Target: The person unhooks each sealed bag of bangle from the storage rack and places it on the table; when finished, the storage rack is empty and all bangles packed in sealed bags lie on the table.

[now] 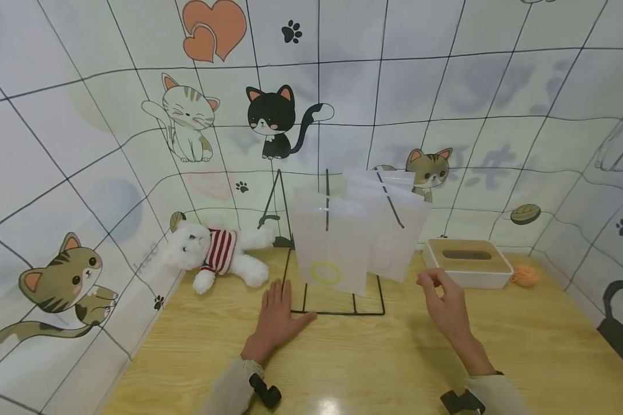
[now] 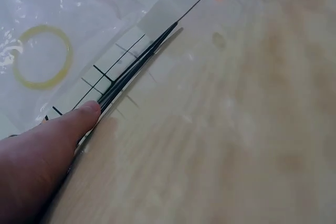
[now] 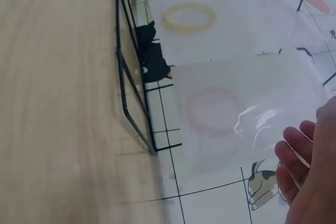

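Note:
A black wire rack (image 1: 337,313) stands on the table with two translucent plastic bags hung from its upper hooks. The front bag (image 1: 337,242) shows a yellow ring (image 3: 167,19). The other bag (image 1: 400,242), tilted to the right, shows a faint pink ring (image 3: 192,113). My left hand (image 1: 276,320) lies flat with fingers spread, its thumb (image 2: 84,116) touching the front left corner of the rack's base. To the right of the bags my right hand (image 1: 449,305) is raised above the table with loosely bent fingers, and nothing shows in it.
A white plush bear (image 1: 222,253) in a red-striped shirt lies left of the rack. At the back right are a white tissue box (image 1: 472,274) with a wood-look lid and a small orange fuzzy thing (image 1: 525,275). A cat-patterned tile backdrop (image 1: 342,98) encloses the wooden table (image 1: 374,357).

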### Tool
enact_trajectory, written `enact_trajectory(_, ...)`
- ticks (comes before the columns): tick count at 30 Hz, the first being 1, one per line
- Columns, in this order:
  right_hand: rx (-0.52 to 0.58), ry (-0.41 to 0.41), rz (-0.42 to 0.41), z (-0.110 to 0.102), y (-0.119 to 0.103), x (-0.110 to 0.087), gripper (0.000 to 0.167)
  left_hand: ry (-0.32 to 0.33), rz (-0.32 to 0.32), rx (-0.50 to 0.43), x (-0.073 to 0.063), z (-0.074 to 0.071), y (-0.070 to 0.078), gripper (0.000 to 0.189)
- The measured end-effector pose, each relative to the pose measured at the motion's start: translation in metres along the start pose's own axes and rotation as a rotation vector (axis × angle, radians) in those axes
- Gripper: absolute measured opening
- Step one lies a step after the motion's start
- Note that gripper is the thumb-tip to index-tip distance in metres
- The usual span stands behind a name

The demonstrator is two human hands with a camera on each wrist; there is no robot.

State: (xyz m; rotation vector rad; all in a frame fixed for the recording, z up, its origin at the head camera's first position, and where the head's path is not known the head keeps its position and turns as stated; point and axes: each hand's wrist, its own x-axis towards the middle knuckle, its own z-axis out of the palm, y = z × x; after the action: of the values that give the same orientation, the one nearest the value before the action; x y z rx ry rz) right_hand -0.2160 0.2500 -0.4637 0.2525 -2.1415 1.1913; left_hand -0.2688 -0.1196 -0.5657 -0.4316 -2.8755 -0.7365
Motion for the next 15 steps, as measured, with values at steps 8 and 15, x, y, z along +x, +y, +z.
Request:
enact_trajectory(8, 0.083, 0.175, 0.105, 0.01, -0.027, 0.035, 0.023, 0.009, -0.029, 0.118, 0.007, 0.008, -0.011, 0.122)
enact_trajectory(15, 0.181, 0.337, 0.106, 0.013, -0.04, 0.072, 0.032, -0.014, -0.036, 0.083, 0.01, 0.003, -0.006, 0.122)
